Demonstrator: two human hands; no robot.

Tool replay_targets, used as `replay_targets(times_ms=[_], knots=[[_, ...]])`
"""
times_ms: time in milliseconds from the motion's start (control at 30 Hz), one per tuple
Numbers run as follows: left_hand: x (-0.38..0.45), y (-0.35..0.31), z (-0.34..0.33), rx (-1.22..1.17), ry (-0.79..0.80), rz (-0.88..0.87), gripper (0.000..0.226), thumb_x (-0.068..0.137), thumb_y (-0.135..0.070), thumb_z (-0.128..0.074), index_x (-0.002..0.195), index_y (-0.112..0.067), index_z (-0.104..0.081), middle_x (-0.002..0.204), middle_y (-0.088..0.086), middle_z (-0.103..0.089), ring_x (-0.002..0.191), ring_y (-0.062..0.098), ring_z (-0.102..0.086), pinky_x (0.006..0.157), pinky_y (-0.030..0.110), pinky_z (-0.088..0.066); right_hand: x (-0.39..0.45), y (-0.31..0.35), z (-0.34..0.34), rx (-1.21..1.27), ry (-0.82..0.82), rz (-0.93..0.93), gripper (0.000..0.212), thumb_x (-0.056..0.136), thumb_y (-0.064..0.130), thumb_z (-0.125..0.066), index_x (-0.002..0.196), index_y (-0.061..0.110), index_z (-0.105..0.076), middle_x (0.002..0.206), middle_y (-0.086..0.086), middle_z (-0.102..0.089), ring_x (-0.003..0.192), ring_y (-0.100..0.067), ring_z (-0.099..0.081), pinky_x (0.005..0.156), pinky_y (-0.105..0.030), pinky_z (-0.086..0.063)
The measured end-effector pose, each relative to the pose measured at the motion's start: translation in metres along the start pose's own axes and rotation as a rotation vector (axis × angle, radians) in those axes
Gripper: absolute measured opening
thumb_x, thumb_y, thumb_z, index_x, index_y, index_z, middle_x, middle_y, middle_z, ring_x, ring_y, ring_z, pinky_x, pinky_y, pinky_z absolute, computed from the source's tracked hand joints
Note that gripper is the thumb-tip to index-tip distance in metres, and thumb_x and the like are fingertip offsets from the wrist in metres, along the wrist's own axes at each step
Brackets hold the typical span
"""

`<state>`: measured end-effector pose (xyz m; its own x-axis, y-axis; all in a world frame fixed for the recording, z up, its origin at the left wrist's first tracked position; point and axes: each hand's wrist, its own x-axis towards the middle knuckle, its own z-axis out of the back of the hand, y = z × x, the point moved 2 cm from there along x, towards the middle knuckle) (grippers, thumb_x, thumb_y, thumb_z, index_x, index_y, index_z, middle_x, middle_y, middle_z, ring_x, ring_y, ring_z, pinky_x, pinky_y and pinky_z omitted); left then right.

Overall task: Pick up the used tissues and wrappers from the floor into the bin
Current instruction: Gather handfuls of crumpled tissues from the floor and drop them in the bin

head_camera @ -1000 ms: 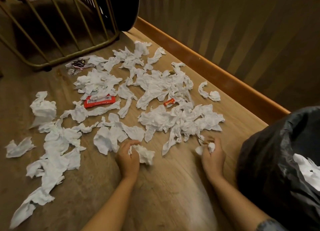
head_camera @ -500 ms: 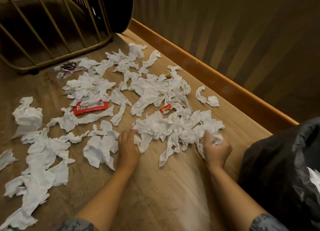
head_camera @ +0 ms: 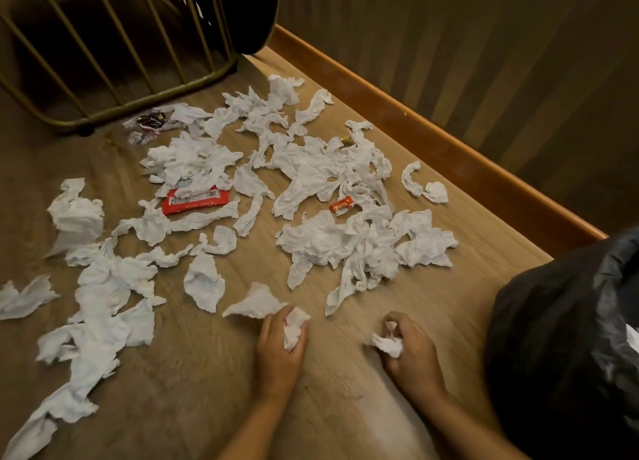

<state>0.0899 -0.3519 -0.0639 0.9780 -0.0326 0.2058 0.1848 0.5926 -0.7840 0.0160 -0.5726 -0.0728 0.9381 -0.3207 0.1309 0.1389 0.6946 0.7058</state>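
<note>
Several crumpled white tissues [head_camera: 328, 242] lie scattered over the wooden floor [head_camera: 193, 383]. Among them are a red wrapper [head_camera: 193, 202], a small orange wrapper [head_camera: 341, 204] and a dark crinkled wrapper [head_camera: 149, 122] near the metal frame. My left hand [head_camera: 280, 349] is closed around a white tissue [head_camera: 294, 326] whose loose end trails left on the floor. My right hand [head_camera: 411, 349] grips a small wad of tissue [head_camera: 389, 344]. The bin with a black bag [head_camera: 560, 338] stands at the right, just beside my right hand.
A gold metal frame with bars [head_camera: 114, 79] stands at the back left. A wooden skirting board [head_camera: 449, 148] and a ribbed wall [head_camera: 484, 45] run along the right. A dark round object [head_camera: 242, 10] sits behind the frame.
Both hands have pulled back from the tissue pile toward me, each with a tissue closed in it. The view has shifted slightly.
</note>
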Motion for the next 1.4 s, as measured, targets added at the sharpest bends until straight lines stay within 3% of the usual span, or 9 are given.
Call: replay_targets(times_ms=[233,333,467,567,633,900,1033,1167,1400], knots=[[0.011,0.000,0.029,0.040,-0.270,0.158,0.054,0.073,0.011,-0.070,0.121,-0.011,-0.062,0.139,0.009,-0.041,0.126,0.020,-0.042,0.101,0.036,-0.045,0.060,0.054,0.006,0.089,-0.184,0.111,0.011,0.075,0.014,-0.065,0.080,0.007,-0.072,0.115,-0.007,-0.053,0.093,-0.006,-0.049,0.079,-0.006,-0.035],[0.033,0.018,0.030,0.261,-0.165,0.263,0.037,0.080,-0.008,-0.071,0.113,-0.022,-0.066,0.154,0.006,-0.029,0.145,0.026,-0.012,0.111,0.051,-0.022,0.082,0.067,-0.023,-0.046,-0.015,0.103,0.029,0.073,0.014,-0.065,0.101,0.016,-0.070,0.143,-0.010,-0.045,0.129,-0.025,-0.042,0.098,-0.032,-0.035],[0.029,0.039,0.034,0.215,0.002,0.228,0.021,0.081,-0.031,-0.073,0.094,-0.015,-0.068,0.131,0.012,-0.056,0.137,0.026,-0.033,0.110,0.043,-0.030,0.081,0.055,-0.051,-0.313,0.183,0.000,0.057,0.080,0.014,-0.065,0.134,0.021,-0.049,0.156,-0.012,-0.025,0.148,-0.032,-0.006,0.113,-0.054,0.018],[-0.001,0.037,0.042,0.096,0.024,0.171,0.024,0.073,-0.026,-0.081,0.087,-0.018,-0.063,0.095,-0.003,-0.061,0.095,0.015,-0.057,0.084,0.021,-0.045,0.053,0.038,-0.053,-0.283,0.242,0.164,0.039,0.072,0.021,-0.073,0.108,0.016,-0.060,0.114,-0.008,-0.049,0.115,-0.029,-0.046,0.115,-0.061,-0.015],[-0.020,0.031,0.041,0.042,0.006,0.141,0.028,0.072,-0.010,-0.081,0.089,-0.019,-0.062,0.090,-0.008,-0.057,0.085,0.007,-0.056,0.076,0.010,-0.042,0.031,0.032,-0.047,-0.188,0.281,0.233,0.030,0.069,0.025,-0.071,0.095,0.017,-0.058,0.100,0.001,-0.044,0.094,-0.018,-0.045,0.087,-0.043,-0.047],[-0.009,0.012,0.037,0.066,-0.134,0.200,0.034,0.075,0.007,-0.071,0.103,-0.013,-0.071,0.132,0.010,-0.050,0.114,0.017,-0.051,0.086,0.025,-0.047,0.006,0.040,-0.007,0.084,0.022,0.175,0.025,0.072,0.026,-0.073,0.084,0.015,-0.053,0.092,0.004,-0.047,0.073,-0.004,-0.044,0.062,-0.010,-0.034],[0.004,0.026,0.037,0.198,0.016,0.230,0.029,0.081,0.000,-0.066,0.106,-0.015,-0.071,0.117,0.007,-0.065,0.116,0.028,-0.053,0.093,0.031,-0.040,0.019,0.032,-0.001,-0.159,0.116,-0.007,0.061,0.068,0.015,-0.073,0.125,0.029,-0.058,0.128,0.007,-0.052,0.110,-0.016,-0.049,0.075,-0.026,-0.045],[-0.021,0.035,0.035,0.417,0.102,0.157,0.021,0.078,-0.032,-0.066,0.095,-0.021,-0.069,0.100,0.001,-0.063,0.105,0.023,-0.052,0.093,0.046,-0.036,-0.001,0.034,-0.001,-0.415,0.316,0.211,0.044,0.074,0.042,-0.059,0.116,0.031,-0.060,0.135,0.000,-0.050,0.118,-0.027,-0.048,0.083,-0.040,-0.042],[-0.075,0.010,0.020,0.148,0.173,-0.070,0.022,0.078,-0.036,-0.067,0.073,-0.016,-0.058,0.081,-0.003,-0.052,0.079,0.013,-0.046,0.069,0.026,-0.040,-0.063,0.024,-0.006,-0.555,0.412,0.461,0.050,0.090,0.065,-0.044,0.111,0.024,-0.061,0.127,-0.004,-0.059,0.116,-0.029,-0.053,0.083,-0.044,-0.046]])
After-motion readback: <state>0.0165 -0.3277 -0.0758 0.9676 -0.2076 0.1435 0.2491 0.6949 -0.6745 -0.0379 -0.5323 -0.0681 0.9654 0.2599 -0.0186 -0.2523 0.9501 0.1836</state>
